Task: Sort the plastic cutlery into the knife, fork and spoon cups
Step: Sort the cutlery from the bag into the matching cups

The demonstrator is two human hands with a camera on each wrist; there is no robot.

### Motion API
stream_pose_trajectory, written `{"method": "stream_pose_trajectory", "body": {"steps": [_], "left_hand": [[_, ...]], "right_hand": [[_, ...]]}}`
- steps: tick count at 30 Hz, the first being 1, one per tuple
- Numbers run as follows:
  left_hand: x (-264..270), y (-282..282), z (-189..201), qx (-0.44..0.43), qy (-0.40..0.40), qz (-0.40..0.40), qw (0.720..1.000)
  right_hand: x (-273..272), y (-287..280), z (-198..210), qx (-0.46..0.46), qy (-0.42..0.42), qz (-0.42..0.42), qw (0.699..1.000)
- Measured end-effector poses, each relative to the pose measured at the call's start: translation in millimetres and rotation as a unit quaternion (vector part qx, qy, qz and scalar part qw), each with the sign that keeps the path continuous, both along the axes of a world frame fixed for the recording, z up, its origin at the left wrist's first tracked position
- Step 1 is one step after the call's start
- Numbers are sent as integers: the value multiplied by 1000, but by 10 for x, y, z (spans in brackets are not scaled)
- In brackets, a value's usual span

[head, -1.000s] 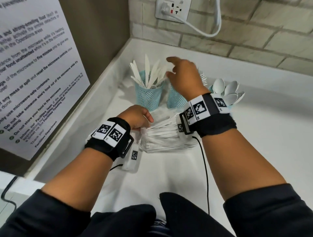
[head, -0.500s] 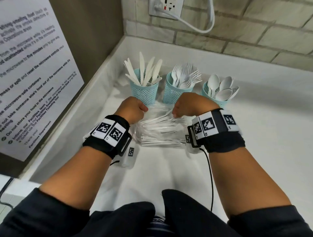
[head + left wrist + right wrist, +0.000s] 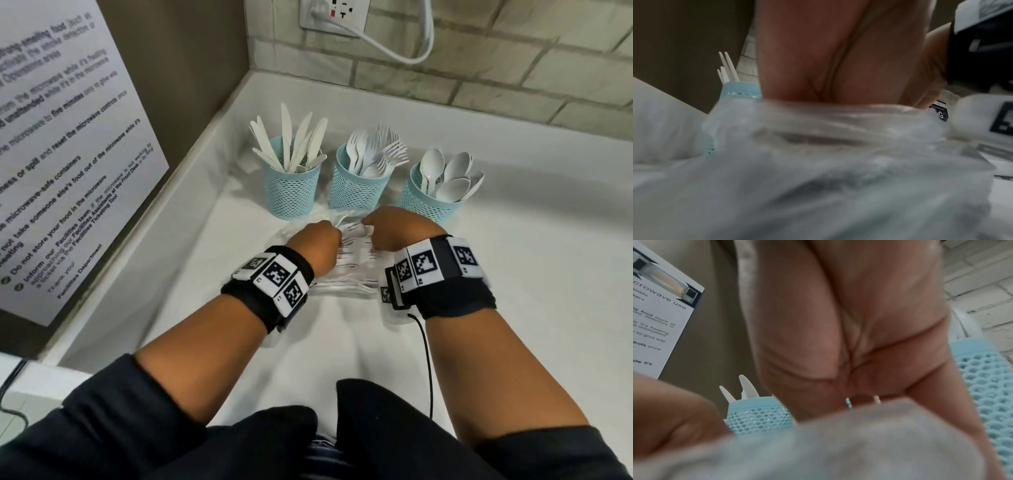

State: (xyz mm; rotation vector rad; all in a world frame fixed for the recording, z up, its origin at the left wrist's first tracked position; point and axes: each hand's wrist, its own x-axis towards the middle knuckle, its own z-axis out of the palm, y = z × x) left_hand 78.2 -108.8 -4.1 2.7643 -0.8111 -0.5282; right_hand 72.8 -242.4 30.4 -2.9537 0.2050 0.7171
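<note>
A clear plastic bag of white forks (image 3: 352,270) lies on the white counter in front of three teal mesh cups. The knife cup (image 3: 291,192) is on the left, the fork cup (image 3: 358,186) in the middle and the spoon cup (image 3: 428,205) on the right. My left hand (image 3: 318,243) and right hand (image 3: 394,229) are curled into fists side by side at the bag's far end, each gripping its film. The fingertips are hidden. In the wrist views the bag (image 3: 818,162) (image 3: 838,443) is blurred under each palm.
The counter (image 3: 531,291) ends at a brick wall behind the cups and a raised ledge on the left. A microwave notice (image 3: 61,164) hangs on the left panel. A socket with a white cable (image 3: 387,48) sits on the back wall. A black wire (image 3: 428,370) trails from my right wrist.
My right hand dropped from above the fork cup to the bag. Both fists have since drawn closer together at the bag's far end.
</note>
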Motion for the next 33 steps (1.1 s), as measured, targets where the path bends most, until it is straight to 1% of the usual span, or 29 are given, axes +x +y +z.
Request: {"method": "stream_pose_trajectory", "body": {"steps": [4, 7, 13, 17, 21, 29, 33], "left_hand": [[39, 7, 26, 38, 10, -22, 999], [66, 19, 51, 46, 18, -25, 998], [54, 18, 40, 59, -11, -6, 998], [76, 52, 51, 48, 22, -18, 998], [72, 81, 103, 53, 36, -37, 997], [60, 81, 162, 51, 44, -60, 996], [40, 56, 110, 81, 46, -59, 994]], "right_hand": [[21, -10, 5, 8, -8, 1, 1000], [27, -6, 10, 13, -11, 4, 1000], [33, -25, 32, 28, -15, -6, 999], [11, -25, 60, 40, -23, -23, 999], [-30, 11, 109, 42, -8, -21, 999], [-52, 28, 124, 80, -13, -68, 994], [-62, 25, 93, 92, -22, -87, 992]]}}
